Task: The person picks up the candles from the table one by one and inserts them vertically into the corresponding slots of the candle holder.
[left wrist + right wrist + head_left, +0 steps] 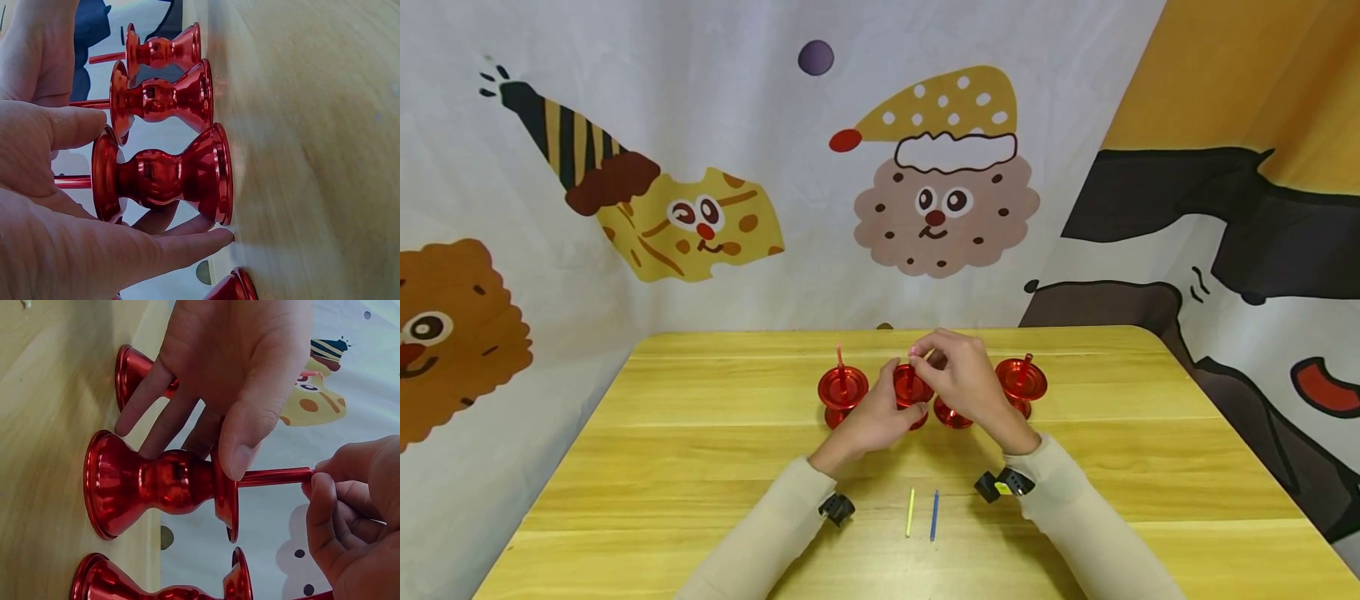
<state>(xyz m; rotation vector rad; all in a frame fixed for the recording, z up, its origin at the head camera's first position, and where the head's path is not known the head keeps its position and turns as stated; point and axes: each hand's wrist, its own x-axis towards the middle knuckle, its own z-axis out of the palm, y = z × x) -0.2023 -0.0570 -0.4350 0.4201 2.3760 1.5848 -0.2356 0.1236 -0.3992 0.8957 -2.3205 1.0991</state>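
Note:
Four shiny red candle holders stand in a row on the table. My left hand (878, 419) holds the second candle holder from the left (178, 481), its thumb on the saucer rim and its fingers around the far side of the stem. Above that saucer, the right hand (967, 375) pinches a small pink candle (913, 352), mostly hidden by the fingertips, at the top of the thin upright tube (275, 477). On the far left, another candle holder (842, 389) has a pinkish candle (839, 357) rising from its tube. The third holder (953, 413) is partly covered by the right hand.
At the right end of the row stands the fourth candle holder (1022, 381). A yellow candle (910, 512) and a blue candle (935, 515) lie between the forearms on the wooden table (700, 467). Behind the table hangs a cartoon-printed cloth (737, 100).

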